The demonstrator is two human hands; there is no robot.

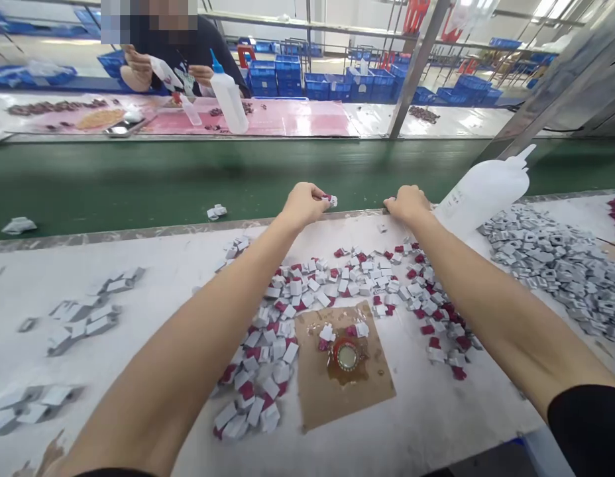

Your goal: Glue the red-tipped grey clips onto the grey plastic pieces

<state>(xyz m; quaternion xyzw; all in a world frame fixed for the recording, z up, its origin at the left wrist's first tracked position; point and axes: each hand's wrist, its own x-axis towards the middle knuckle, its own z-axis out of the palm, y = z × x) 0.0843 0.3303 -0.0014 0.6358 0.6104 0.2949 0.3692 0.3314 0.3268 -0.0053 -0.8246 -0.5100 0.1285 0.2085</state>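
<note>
My left hand (303, 204) reaches to the table's far edge, its fingers pinching a small grey and maroon plastic piece (330, 199). To its right my right hand (409, 201) is at the same edge, fingers curled; whatever they may hold is hidden. Under and between my forearms lie many similar grey and maroon pieces (354, 278) in a loose arc. Inside that arc is a square of brown cardboard (320, 404), wet with a brownish liquid around a bottle cap (347, 358). A few pieces rest on the cardboard beside the cap.
A white squeeze bottle (479, 192) leans beside my right wrist, near a heap of grey pieces (556, 265). More grey pieces (83, 321) lie at left. Beyond the edge runs a green conveyor belt (163, 172) carrying a few pieces. Across it sits a person (198, 53) handling small items.
</note>
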